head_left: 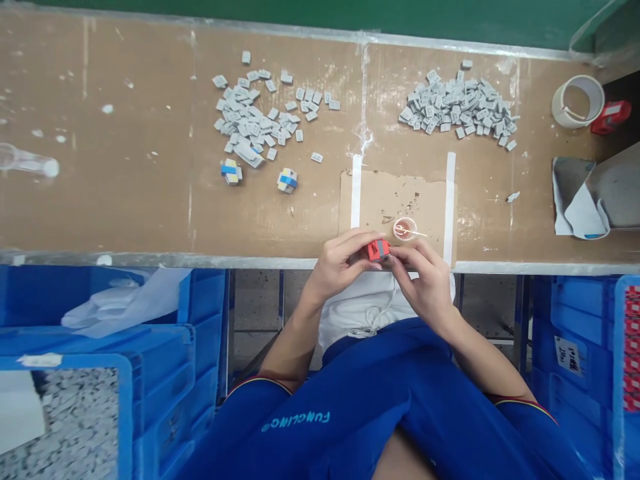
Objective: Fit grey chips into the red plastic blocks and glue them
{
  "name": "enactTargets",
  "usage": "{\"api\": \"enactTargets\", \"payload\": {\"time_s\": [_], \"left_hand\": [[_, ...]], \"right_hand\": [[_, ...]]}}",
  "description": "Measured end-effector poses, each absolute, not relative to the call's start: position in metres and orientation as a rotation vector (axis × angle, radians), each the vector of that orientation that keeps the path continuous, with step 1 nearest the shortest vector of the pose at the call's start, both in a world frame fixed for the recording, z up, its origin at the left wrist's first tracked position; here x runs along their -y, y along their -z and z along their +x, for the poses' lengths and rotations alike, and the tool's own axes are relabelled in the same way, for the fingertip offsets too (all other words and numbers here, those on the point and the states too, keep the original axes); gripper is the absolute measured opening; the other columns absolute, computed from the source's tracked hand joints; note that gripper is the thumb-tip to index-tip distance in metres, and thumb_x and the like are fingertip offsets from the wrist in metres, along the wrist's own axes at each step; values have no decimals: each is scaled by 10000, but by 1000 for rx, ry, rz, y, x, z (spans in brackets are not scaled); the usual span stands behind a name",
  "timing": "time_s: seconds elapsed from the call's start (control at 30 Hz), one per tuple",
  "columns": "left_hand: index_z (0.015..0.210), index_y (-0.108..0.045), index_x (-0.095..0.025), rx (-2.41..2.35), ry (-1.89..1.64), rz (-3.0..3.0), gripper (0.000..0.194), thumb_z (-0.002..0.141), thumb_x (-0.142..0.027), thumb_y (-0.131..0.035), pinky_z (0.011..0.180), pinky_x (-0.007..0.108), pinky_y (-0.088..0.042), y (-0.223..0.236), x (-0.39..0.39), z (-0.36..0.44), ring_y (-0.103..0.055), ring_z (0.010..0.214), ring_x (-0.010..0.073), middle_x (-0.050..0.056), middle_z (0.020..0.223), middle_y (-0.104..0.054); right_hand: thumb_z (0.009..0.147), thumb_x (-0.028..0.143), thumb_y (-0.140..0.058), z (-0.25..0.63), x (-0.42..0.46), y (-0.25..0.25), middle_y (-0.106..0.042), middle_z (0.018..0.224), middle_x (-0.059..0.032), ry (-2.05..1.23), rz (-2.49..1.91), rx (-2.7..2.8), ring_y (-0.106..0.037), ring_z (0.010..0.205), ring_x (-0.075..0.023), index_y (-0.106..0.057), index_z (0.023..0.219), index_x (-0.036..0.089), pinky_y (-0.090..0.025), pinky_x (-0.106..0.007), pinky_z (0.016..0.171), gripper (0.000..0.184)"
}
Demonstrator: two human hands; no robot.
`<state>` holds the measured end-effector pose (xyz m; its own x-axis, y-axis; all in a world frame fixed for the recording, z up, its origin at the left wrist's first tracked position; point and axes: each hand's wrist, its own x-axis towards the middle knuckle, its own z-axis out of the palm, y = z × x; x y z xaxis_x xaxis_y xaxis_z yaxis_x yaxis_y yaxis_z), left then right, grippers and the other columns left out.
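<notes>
Just above the table's front edge, my left hand (347, 257) is closed around the left side of a small red toy block (378, 250) with a grey stripe. From the right, my right hand (425, 270) has its thumb and fingertips pinched at the block's right end. Whether a tiny part also sits between those fingertips, I cannot tell. Close behind the hands stands a small cup (405, 229) of reddish liquid with a thin stick lying across it. Under the cup is a cardboard sheet (400, 187) held by white tape strips, with dark crumbs on it.
Two piles of grey pieces, a left pile (255, 117) and a right pile (460, 103), lie farther back. Two blue-and-yellow blocks (287, 180) sit near the left pile. Tape roll (577, 101) stands at right. Blue crates (165, 373) flank my lap.
</notes>
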<state>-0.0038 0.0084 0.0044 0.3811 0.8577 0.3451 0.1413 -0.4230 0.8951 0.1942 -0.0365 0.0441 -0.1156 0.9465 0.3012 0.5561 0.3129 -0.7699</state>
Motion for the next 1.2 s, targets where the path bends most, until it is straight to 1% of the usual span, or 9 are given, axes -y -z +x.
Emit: {"api": "enactTargets", "payload": {"time_s": [0.1,0.2,0.37,0.5,0.63,0.77,0.93,1.07,1.2], "left_hand": [[1285,-758,-218,-846,-1116,1838,390,920,-348,-805,949,385,-621,-6,-10,-4,-767,1042,229,125,1139,-822],[1289,-759,-231,-787,-1127,1781,387,928,-366,-794,1020,414,-604,-7,-10,-5,-762,1137,254,123,1163,-825],[1265,-774,-220,-834,-1047,1704,362,921,-328,-806,918,330,-629,-8,-9,-8,-793,1010,218,122,1148,-830],[1244,-784,-211,-826,-1007,1680,332,920,-280,-800,907,322,-629,-8,-9,-11,-795,1005,218,117,1135,-835],[1217,-795,-202,-859,-1006,1601,312,918,-290,-802,892,319,-627,-7,-8,-11,-796,998,223,117,1134,-838],[1258,-784,-222,-808,-1072,1510,357,911,-302,-816,983,341,-617,-6,-6,-10,-788,1103,239,118,1213,-823],[1288,-770,-239,-777,-1087,1442,385,909,-291,-817,947,326,-638,-4,-5,-8,-792,1098,233,119,1243,-814],[1290,-770,-248,-772,-1068,1473,391,902,-227,-814,940,298,-631,-4,-6,-9,-787,1109,219,110,1261,-809],[1246,-792,-229,-739,-1056,1509,345,903,-259,-816,938,312,-631,-6,-8,-11,-794,1060,224,113,1178,-830]], "right_hand": [[1021,142,-614,195,37,-45,-662,874,-41,-577,-1347,1865,-658,725,-148,-726,1099,211,-591,-283,634,153],[1017,130,-611,197,38,-48,-688,902,-52,-535,-1335,1923,-676,760,-158,-722,1096,207,-592,-296,671,157],[1018,142,-594,197,34,-48,-685,885,-58,-656,-1328,1933,-660,727,-150,-702,1009,188,-571,-284,649,118],[1012,157,-591,197,28,-46,-624,786,-21,-758,-1317,1947,-598,656,-123,-659,881,180,-516,-253,604,150],[1009,152,-584,196,24,-50,-592,746,-5,-755,-1314,1958,-562,627,-112,-644,842,177,-477,-235,573,179],[1023,145,-596,196,24,-58,-661,800,-33,-659,-1270,1985,-619,684,-131,-679,913,175,-500,-246,601,141],[1026,142,-590,193,28,-59,-712,881,-56,-501,-1231,1979,-675,771,-166,-695,1043,202,-539,-286,655,122],[1014,138,-593,191,27,-56,-667,794,-38,-376,-1223,2016,-608,696,-160,-665,951,199,-495,-287,625,114],[1011,139,-579,192,25,-55,-597,731,-12,-459,-1215,2042,-551,652,-147,-608,836,208,-455,-275,601,191]]}}
